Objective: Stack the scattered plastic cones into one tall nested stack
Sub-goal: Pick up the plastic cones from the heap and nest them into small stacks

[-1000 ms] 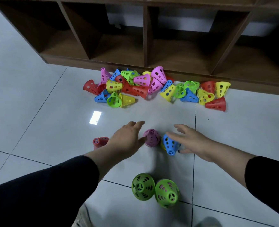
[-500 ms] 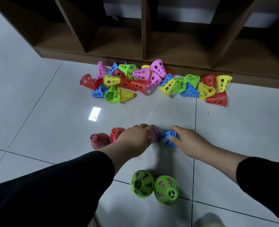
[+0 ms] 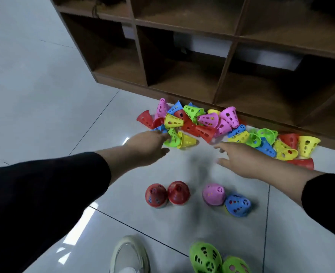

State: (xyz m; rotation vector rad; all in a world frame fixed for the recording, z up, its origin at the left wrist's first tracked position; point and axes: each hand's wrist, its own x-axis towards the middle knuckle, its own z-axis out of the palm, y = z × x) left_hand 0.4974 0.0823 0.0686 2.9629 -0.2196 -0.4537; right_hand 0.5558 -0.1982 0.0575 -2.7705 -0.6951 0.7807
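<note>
Since half a second ago both hands have left the pink and blue cones and reached forward to the pile; the camera has tipped up, so more of the shelf unit shows.

Head view. Left hand is extended palm down at the near left edge of the pile of cones, fingertips touching or just over a green cone; the fingers are partly blurred, so I cannot tell whether they pinch it. Right hand is palm down with fingers spread and empty, just short of the pile's middle.

The cones are hard glossy plastic, tapered, with perforated walls: red, pink, yellow, green, blue. Most lie on their sides, tangled, against the base of the shelf unit. That unit is brown wood-grain board, with open square compartments; contents too dark to tell.

Standing upright, wide end down, on the floor: two red cones touching side by side; a pink cone touching a blue cone; two green cones at the bottom edge. Floor is glossy pale tile with dark grout lines. A white shoe shows at bottom centre. Both sleeves are black.
</note>
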